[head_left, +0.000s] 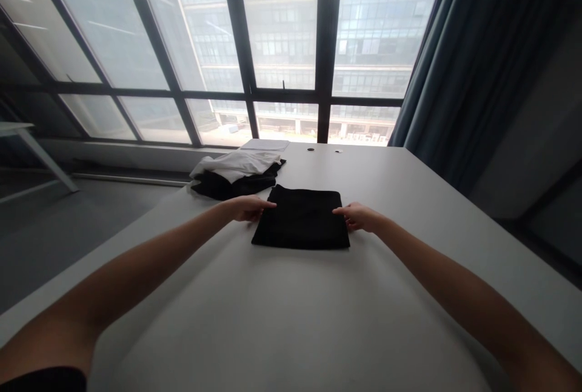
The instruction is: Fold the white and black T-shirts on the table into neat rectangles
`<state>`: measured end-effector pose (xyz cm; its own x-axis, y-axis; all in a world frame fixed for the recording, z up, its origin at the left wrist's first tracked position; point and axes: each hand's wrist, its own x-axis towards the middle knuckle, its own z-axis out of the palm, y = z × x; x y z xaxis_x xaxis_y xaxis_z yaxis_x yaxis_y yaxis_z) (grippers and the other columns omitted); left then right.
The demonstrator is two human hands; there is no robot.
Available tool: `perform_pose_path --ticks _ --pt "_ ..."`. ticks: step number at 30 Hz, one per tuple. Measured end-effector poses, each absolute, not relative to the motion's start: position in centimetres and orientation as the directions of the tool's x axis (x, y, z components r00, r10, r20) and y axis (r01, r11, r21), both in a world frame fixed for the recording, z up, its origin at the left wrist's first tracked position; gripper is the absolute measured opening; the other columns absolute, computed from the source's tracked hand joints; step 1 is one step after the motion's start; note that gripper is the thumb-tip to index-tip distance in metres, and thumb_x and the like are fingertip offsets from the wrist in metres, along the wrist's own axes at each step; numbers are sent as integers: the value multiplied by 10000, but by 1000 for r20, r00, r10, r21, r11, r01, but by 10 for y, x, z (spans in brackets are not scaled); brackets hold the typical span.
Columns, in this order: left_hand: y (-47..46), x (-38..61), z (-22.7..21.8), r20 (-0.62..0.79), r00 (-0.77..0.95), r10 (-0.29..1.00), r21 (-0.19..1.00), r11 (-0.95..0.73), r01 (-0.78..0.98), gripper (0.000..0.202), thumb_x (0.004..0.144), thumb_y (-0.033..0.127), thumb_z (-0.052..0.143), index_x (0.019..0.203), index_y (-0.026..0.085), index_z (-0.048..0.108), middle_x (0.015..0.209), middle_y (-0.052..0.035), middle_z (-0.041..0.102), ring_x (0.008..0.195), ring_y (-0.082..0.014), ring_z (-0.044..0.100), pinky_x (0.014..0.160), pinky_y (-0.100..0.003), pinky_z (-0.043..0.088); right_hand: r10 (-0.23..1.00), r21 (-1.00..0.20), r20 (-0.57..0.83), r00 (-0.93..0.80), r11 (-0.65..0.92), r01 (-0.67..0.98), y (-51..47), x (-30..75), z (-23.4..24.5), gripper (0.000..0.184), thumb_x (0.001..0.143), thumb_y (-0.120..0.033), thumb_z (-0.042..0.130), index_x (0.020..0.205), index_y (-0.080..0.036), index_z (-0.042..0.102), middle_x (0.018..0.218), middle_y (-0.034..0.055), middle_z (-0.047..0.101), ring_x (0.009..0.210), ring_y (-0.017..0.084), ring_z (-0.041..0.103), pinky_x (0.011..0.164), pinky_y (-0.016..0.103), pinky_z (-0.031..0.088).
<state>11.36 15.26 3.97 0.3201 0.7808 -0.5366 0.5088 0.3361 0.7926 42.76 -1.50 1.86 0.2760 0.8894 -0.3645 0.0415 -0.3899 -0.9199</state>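
A black folded piece of cloth point(302, 220), roughly rectangular, lies in front of me at the middle of the white table point(291, 307). My left hand point(249, 207) grips its left edge, thumb on top and fingers beneath. On the opposite edge, my right hand point(357, 217) pinches the cloth in the same way. Both hands are closed on the fabric, and the fingers under it are partly hidden. What kind of garment it is, if any, I cannot make out.
Behind my left hand is a loose heap with a white cloth point(240, 165) over a black cloth point(227, 186). A thin flat grey item point(266, 145) lies at the far edge, near a round cable hole point(311, 149). A blue curtain point(436, 77) hangs at right, beside large windows.
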Motion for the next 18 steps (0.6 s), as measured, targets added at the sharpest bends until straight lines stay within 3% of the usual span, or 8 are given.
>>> perform_pose_path --ticks 5,8,11,14,18 --pt "144 122 47 -479 347 806 839 304 451 350 582 264 934 789 158 672 744 -35 700 540 -135 633 451 -195 498 913 -939 -341 223 -341 -37 -25 411 18 269 759 -145 721 1009 -190 632 791 19 696 623 131 637 490 198 500" --pt "135 125 53 -450 341 826 858 293 422 327 645 286 888 865 165 679 728 -29 685 544 -151 647 466 -213 527 922 -943 -320 215 -288 -169 -31 405 13 374 769 -124 636 1125 -231 593 777 -19 674 595 120 613 479 190 472" --pt "124 135 57 -356 279 892 892 236 385 513 684 302 862 1146 203 661 747 -22 687 563 -182 674 470 -238 536 924 -940 -297 240 -238 -245 -34 410 12 379 766 -112 567 1126 -230 579 743 -31 647 590 123 605 508 199 485" --pt "114 157 59 -223 324 919 940 115 322 688 765 285 796 1398 296 528 848 -28 706 650 -193 710 532 -254 567 926 -941 -273 261 -200 -274 -38 432 17 339 754 -114 544 1075 -208 600 737 -16 650 611 138 618 545 217 507" --pt "104 210 58 -80 524 848 991 9 137 615 859 212 660 1440 342 506 988 -39 711 768 -174 717 614 -242 586 926 -950 -238 291 -161 -266 -51 490 36 324 752 -124 543 1056 -180 639 757 15 688 639 161 636 582 241 524"
